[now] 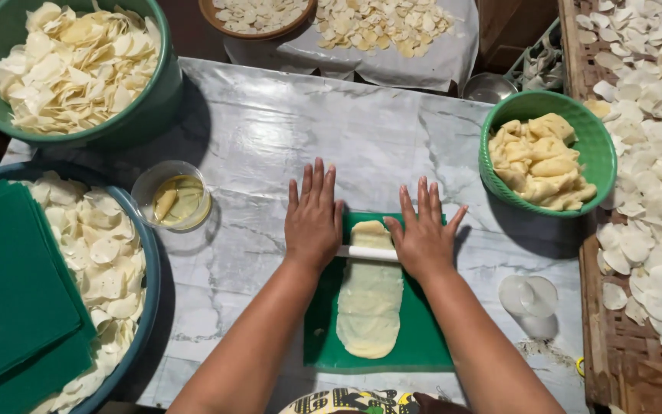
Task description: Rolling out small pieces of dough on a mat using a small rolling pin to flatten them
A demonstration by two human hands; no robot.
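**Dough rolled flat under two open palms**

A white roller [367, 252] is pressed across a strip of pale dough [369, 303] that lies on a green mat [423, 337] on the marble table [270, 146]. The left hand [313, 218] is laid flat on the roller's left end, fingers spread and stretched forward; the right hand [425, 234] is laid the same way on the right end. Neither hand is closed around anything: the roller is held down by the palms alone, and only its middle section is seen between them. The dough behind the roller is already thinned into a long oval, while a thicker lump remains just ahead of it, near the mat's far edge.

The step in hand is judged to be the rolling-out, well advanced. The next move would call for even pressure from both palms so that the far lump is flattened without the sheet being torn or pushed off the mat.

A green basket [599, 146] of dough lumps is set to the right, beside a woven tray [614, 360] covered with thin discs. A small cup [172, 195], possibly holding oil, stands to the left, near two basins [147, 100] of discs.
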